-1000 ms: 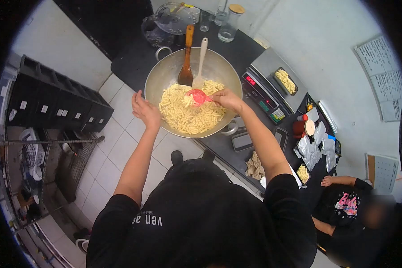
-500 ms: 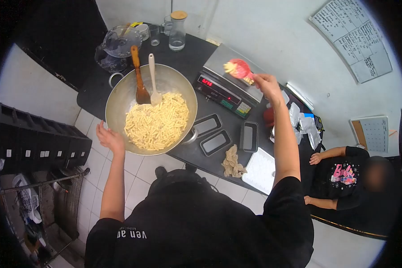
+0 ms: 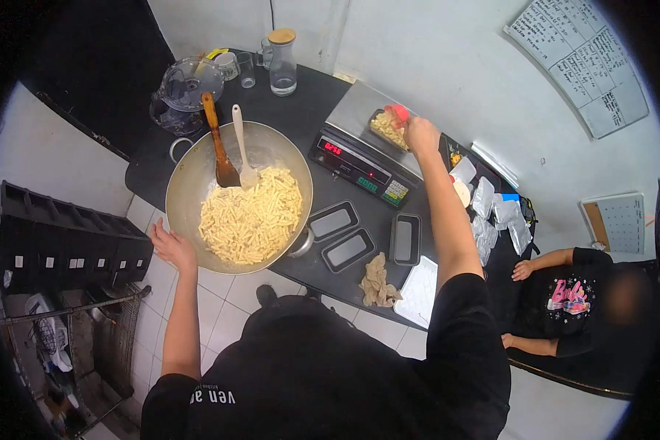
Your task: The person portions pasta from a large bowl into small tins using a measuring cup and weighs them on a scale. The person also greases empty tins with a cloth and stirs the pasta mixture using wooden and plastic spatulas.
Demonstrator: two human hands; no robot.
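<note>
My right hand (image 3: 422, 136) is closed around a red scoop (image 3: 397, 114), tipped over a dark loaf tin of macaroni (image 3: 387, 130). The tin sits on the metal platform of a digital scale (image 3: 352, 119), whose red display is lit. At the left, my left hand (image 3: 173, 246) is open with its fingers spread, close against the rim of a large metal pan (image 3: 180, 165); I cannot tell whether it touches. Creamy macaroni (image 3: 253, 220) fills the pan's lower part. A wooden spatula (image 3: 220, 147) and a cream-coloured spoon (image 3: 243, 143) lean in it.
Three dark loaf tins (image 3: 405, 238) lie on the black counter (image 3: 301, 110), beside a crumpled brown cloth (image 3: 378, 282) and a white tray (image 3: 416, 293). A glass carafe (image 3: 282, 70) stands at the back. Foil packs (image 3: 506, 216) lie at right, near another person (image 3: 565, 301).
My right hand has lowered the red scoop from above the scale to the tin and tipped it. My left hand has stayed beside the pan. The whole view has shifted slightly.
</note>
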